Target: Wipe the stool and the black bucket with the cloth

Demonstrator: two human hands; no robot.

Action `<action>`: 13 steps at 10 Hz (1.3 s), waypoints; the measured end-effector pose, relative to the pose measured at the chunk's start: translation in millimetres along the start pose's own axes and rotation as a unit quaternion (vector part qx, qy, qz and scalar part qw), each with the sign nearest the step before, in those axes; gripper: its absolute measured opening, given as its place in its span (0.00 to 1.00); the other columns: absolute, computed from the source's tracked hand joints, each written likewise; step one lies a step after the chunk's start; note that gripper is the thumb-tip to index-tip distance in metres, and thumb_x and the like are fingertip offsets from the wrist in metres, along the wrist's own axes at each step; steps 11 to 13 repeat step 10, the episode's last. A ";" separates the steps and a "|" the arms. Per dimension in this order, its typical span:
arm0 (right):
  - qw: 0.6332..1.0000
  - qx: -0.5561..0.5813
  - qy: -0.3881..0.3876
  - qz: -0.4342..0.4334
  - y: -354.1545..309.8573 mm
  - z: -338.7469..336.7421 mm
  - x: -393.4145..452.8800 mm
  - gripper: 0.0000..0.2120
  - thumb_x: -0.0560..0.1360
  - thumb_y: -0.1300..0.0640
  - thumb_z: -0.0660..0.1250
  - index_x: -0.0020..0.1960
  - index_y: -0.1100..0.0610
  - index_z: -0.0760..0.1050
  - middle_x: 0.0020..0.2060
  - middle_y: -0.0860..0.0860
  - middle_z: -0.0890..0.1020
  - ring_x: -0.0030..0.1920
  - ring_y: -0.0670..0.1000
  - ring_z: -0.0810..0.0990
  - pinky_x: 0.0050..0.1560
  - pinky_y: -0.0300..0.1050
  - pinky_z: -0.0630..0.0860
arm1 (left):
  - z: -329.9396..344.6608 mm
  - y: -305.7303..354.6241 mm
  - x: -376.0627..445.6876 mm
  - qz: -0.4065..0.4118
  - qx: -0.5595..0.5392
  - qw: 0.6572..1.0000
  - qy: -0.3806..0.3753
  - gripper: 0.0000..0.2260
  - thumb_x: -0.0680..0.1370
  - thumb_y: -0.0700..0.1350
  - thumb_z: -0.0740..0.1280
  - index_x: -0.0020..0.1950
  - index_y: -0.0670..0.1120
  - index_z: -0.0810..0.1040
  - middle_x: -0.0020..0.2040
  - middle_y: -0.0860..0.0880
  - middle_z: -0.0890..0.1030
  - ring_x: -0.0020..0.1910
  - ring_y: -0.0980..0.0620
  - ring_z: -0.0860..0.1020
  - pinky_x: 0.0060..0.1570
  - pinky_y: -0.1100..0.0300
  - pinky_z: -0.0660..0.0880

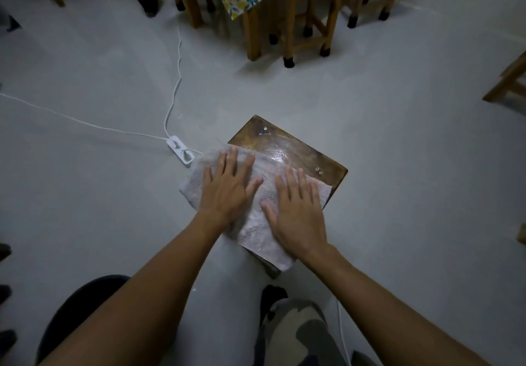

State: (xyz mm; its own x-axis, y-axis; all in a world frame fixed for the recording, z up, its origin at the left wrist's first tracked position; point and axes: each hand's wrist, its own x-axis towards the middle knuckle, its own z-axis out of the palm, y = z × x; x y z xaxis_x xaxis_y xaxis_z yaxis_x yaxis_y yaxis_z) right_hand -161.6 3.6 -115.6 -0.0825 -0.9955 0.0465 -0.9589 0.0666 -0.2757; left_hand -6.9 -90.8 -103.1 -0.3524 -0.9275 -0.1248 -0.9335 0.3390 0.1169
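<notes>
We press our left hand (227, 186) and right hand (297, 209) flat, fingers spread wide, on the pale grey terry cloth (256, 223) covering the near half of the dark square wooden stool (287, 149) on the grey floor (398, 166).

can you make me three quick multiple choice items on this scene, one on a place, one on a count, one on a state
1. Where does the cloth lie?
A. on the stool seat
B. on the floor beside the power strip
C. over a chair back

2. How many hands press on the cloth?
A. none
B. one
C. two

3. How does the bare part of the stool look?
A. dusty and dry
B. wet and shiny
C. covered in paper

Answers:
1. A, the cloth is spread over the near part of the seat.
2. C, the left hand and right hand both lie flat on it.
3. B, the wood beyond the cloth glistens.
</notes>
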 end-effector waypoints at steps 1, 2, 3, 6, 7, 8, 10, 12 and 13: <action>1.000 0.001 0.025 0.010 -2.2 7.4 -2.0 0.34 0.83 0.37 0.54 0.81 0.57 0.63 0.83 0.58 0.59 0.84 0.60 0.53 0.81 0.65 0.56 | 14.1 -2.3 -2.6 0.003 -0.003 0.998 0.056 0.29 0.82 0.67 0.45 0.82 0.58 0.49 0.83 0.47 0.48 0.82 0.46 0.46 0.77 0.38 0.50; 1.000 -0.007 0.026 0.011 -2.4 8.2 -2.1 0.34 0.83 0.37 0.53 0.82 0.56 0.61 0.84 0.57 0.58 0.84 0.59 0.51 0.82 0.64 0.54 | 18.9 -3.3 -2.0 -0.006 -0.006 0.997 0.083 0.29 0.82 0.67 0.45 0.81 0.59 0.52 0.83 0.49 0.49 0.82 0.48 0.48 0.77 0.39 0.50; 0.999 -0.019 0.024 0.015 -3.3 8.3 -2.1 0.34 0.83 0.37 0.52 0.82 0.55 0.60 0.84 0.56 0.56 0.85 0.58 0.50 0.82 0.64 0.53 | 19.4 -3.1 -2.8 -0.008 -0.011 0.996 0.092 0.29 0.82 0.67 0.46 0.81 0.59 0.53 0.83 0.49 0.51 0.82 0.48 0.49 0.77 0.39 0.51; 0.998 -0.053 0.021 0.016 -3.1 10.4 -4.9 0.34 0.83 0.37 0.53 0.83 0.55 0.58 0.84 0.57 0.58 0.84 0.59 0.53 0.81 0.64 0.55 | 23.4 -4.2 -4.0 -0.006 -0.018 0.995 0.100 0.28 0.82 0.65 0.48 0.81 0.58 0.56 0.83 0.48 0.53 0.82 0.47 0.49 0.76 0.39 0.50; 0.994 -0.106 -0.016 0.007 -16.0 -7.9 6.2 0.31 0.84 0.40 0.54 0.80 0.57 0.63 0.80 0.61 0.66 0.80 0.64 0.63 0.77 0.67 0.63 | 11.1 -6.2 -2.3 -0.001 -0.019 0.998 0.057 0.29 0.82 0.66 0.47 0.81 0.57 0.55 0.83 0.47 0.51 0.82 0.46 0.48 0.76 0.38 0.51; 0.993 -0.112 -0.038 -0.015 -56.6 -47.8 35.4 0.24 0.83 0.44 0.57 0.73 0.56 0.69 0.69 0.59 0.77 0.69 0.62 0.76 0.68 0.62 0.72 | -37.7 -20.4 -8.0 0.009 0.014 0.999 -0.029 0.29 0.81 0.65 0.46 0.81 0.57 0.53 0.83 0.44 0.50 0.81 0.42 0.51 0.74 0.39 0.54; 0.989 -0.086 -0.040 -0.117 -204.2 -185.6 106.6 0.23 0.85 0.44 0.56 0.77 0.54 0.67 0.69 0.56 0.79 0.68 0.61 0.77 0.68 0.58 0.74 | -235.2 -112.5 -32.6 -0.106 0.059 0.991 0.058 0.26 0.82 0.65 0.51 0.77 0.56 0.66 0.77 0.45 0.68 0.74 0.43 0.67 0.67 0.42 0.65; 0.989 -0.086 -0.040 -0.117 -204.2 -185.6 106.6 0.23 0.85 0.44 0.56 0.77 0.54 0.67 0.69 0.56 0.79 0.68 0.61 0.77 0.68 0.58 0.74 | -235.2 -112.5 -32.6 -0.106 0.059 0.991 0.058 0.26 0.82 0.65 0.51 0.77 0.56 0.66 0.77 0.45 0.68 0.74 0.43 0.67 0.67 0.42 0.65; 0.989 -0.086 -0.040 -0.117 -204.2 -185.6 106.6 0.23 0.85 0.44 0.56 0.77 0.54 0.67 0.69 0.56 0.79 0.68 0.61 0.77 0.68 0.58 0.74 | -235.2 -112.5 -32.6 -0.106 0.059 0.991 0.058 0.26 0.82 0.65 0.51 0.77 0.56 0.66 0.77 0.45 0.68 0.74 0.43 0.67 0.67 0.42 0.65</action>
